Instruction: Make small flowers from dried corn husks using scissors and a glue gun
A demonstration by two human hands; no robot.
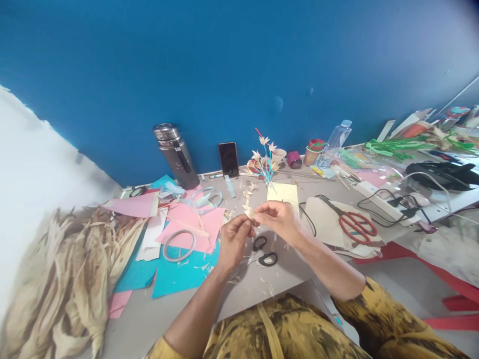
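Between my two hands is a small cream-coloured flower, its pointed petals facing up. My left hand pinches its base between thumb and fingertips. My right hand meets it from the other side, thumb and fingers closed at the flower's edge; what exactly those fingertips grip is too small to tell. Just below my hands lie scissors with black handles, their blades partly hidden. Beyond stand finished-looking cream flowers on blue stems in a bunch. A yellow paper pad lies behind my right hand.
Dried husks are heaped at the left, beside pink paper, blue paper and a tape roll. A flask and a phone stand by the wall. Red-handled scissors and a power strip lie right.
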